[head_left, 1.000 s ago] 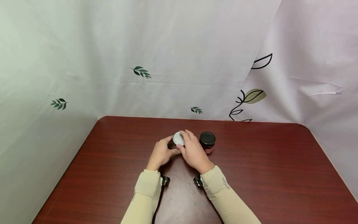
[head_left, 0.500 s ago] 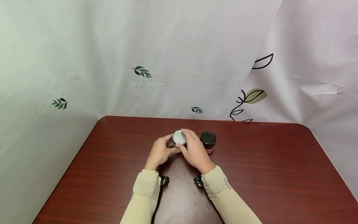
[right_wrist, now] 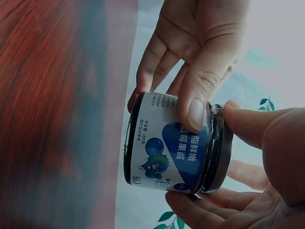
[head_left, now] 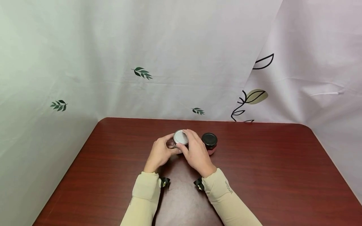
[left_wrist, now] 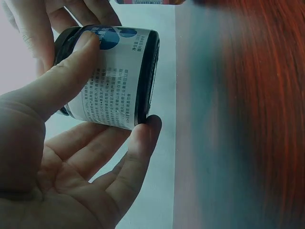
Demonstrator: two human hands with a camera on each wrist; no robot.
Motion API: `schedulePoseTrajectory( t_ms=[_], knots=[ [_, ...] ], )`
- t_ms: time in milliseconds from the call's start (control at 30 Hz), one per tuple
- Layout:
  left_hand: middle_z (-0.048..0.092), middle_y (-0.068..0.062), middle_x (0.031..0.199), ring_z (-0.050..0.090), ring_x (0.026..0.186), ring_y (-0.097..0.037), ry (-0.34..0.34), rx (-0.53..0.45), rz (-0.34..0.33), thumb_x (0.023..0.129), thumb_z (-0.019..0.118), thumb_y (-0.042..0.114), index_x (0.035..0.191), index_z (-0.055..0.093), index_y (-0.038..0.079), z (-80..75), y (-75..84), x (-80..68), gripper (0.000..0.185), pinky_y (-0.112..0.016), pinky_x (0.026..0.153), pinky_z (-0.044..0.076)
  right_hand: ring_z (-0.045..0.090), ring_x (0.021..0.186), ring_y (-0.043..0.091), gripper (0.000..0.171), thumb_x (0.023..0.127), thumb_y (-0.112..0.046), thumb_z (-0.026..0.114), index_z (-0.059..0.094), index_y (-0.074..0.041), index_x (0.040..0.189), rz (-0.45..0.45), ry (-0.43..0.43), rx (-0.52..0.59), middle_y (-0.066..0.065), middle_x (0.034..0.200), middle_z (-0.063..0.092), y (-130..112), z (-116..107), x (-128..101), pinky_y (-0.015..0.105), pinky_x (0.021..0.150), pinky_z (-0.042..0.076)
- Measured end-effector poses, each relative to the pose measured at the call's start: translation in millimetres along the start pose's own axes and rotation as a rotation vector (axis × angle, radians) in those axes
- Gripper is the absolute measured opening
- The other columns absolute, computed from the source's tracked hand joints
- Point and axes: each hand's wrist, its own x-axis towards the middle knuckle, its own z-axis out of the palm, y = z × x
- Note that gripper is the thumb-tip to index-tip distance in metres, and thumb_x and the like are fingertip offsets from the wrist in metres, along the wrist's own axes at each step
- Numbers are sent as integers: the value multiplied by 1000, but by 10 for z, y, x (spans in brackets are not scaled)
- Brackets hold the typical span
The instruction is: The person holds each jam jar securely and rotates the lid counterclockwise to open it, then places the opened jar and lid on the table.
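Observation:
A small jar point(head_left: 177, 143) with a silver lid point(head_left: 181, 137) and a blue-and-white label point(right_wrist: 164, 145) is held just above the red-brown table point(head_left: 254, 175). My left hand point(head_left: 167, 147) grips the jar's body, with its thumb point(left_wrist: 71, 71) on the label and its fingers point(left_wrist: 128, 157) beneath. My right hand point(head_left: 188, 141) grips the lid's rim point(right_wrist: 219, 148), and its thumb point(right_wrist: 257, 124) presses the edge. In the wrist views the jar lies sideways. A second jar point(head_left: 209, 142) with a black lid stands just right of my right hand.
White cloth printed with leaves point(head_left: 142, 72) hangs behind and on both sides of the table. The table's far edge point(head_left: 198, 120) lies a short way beyond the jars. Bare wood stretches to the left, to the right and toward me.
The silver lid sits slightly higher, and more of the jar's side shows between my hands. Both hands keep their grip. The black-lidded jar has not moved.

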Motion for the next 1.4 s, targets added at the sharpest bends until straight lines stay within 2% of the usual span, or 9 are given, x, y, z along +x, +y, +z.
schedulePoseTrajectory(
  t_ms=[267, 500, 667, 867, 1167, 1400],
  knots=[
    [72, -4, 109, 66, 86, -13, 9, -38, 31, 74, 91, 19, 137, 62, 8, -1, -3, 7, 71, -33, 77, 55, 61, 116, 29, 51, 93, -22, 74, 57, 0, 135, 2, 38, 7, 17, 133, 58, -19, -14, 9, 43, 92, 52],
    [72, -3, 99, 63, 83, -15, 73, 19, 74, 71, 90, 20, 132, 64, 9, 49, 58, 0, 68, -34, 75, 52, 61, 117, 30, 53, 92, -23, 74, 57, 1, 136, 40, 58, -9, 18, 133, 59, -75, -55, 13, 44, 93, 52],
    [71, -9, 108, 66, 96, -23, 112, 94, 92, 70, 89, 19, 134, 61, 5, 89, 75, -3, 71, -41, 85, 53, 61, 117, 31, 54, 92, -24, 75, 56, 3, 135, 47, 60, -16, 19, 133, 59, -97, -65, 5, 45, 94, 52],
    [67, -13, 121, 63, 109, -31, 135, 139, 115, 72, 88, 23, 135, 58, 2, 107, 88, -7, 73, -46, 93, 50, 63, 117, 33, 58, 92, -25, 75, 55, 6, 137, 47, 66, -9, 22, 134, 59, -106, -72, 7, 45, 93, 53],
    [66, -11, 120, 56, 111, -29, 171, 208, 180, 69, 89, 29, 130, 61, 2, 123, 96, -4, 73, -46, 93, 48, 63, 112, 32, 66, 89, -35, 76, 56, 5, 137, 94, 62, 4, 19, 131, 59, -74, -84, 8, 45, 92, 52],
    [66, -8, 119, 63, 108, -27, 185, 191, 200, 70, 89, 30, 129, 62, 5, 143, 114, -8, 70, -45, 93, 51, 63, 109, 31, 71, 86, -41, 79, 57, 4, 136, 101, 93, -2, 17, 129, 58, -76, -95, 2, 45, 91, 52]
  ],
)
